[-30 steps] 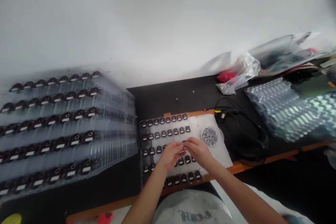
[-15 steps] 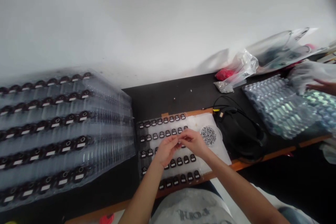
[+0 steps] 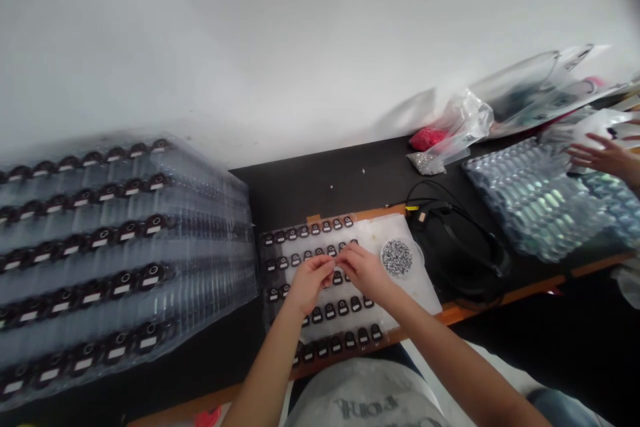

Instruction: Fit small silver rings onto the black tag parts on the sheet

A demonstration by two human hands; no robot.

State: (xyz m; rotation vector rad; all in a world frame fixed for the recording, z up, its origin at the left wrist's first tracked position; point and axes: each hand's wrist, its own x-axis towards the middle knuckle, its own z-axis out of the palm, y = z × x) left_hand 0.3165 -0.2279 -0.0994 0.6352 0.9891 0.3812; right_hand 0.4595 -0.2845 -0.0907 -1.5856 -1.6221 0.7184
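My left hand (image 3: 309, 285) and my right hand (image 3: 366, 273) meet over a clear plastic tray (image 3: 300, 245). Thumb and fingers of each are pinched, with the fingertips nearly touching. Whatever lies between them is too small to make out. Rows of small black rounded pieces (image 3: 343, 307), each with a white label and a ring mark, fill the tray; some are hidden under my hands. To the right of my right hand, a round clear dish (image 3: 420, 257) holds many tiny silver-and-black bits (image 3: 397, 258) on white paper (image 3: 423, 293).
A tall stack of filled clear trays (image 3: 215, 233) stands at left. On the right lie a black headset-like object with cables (image 3: 465, 253), plastic bags (image 3: 467, 120), a red bundle (image 3: 427, 139) and more clear trays (image 3: 540, 207). Another person's hand (image 3: 607, 155) reaches in there.
My hands have shifted slightly left, still pinched together. At the far right the other person's hand has moved up and left, fingers spread over the white plastic.
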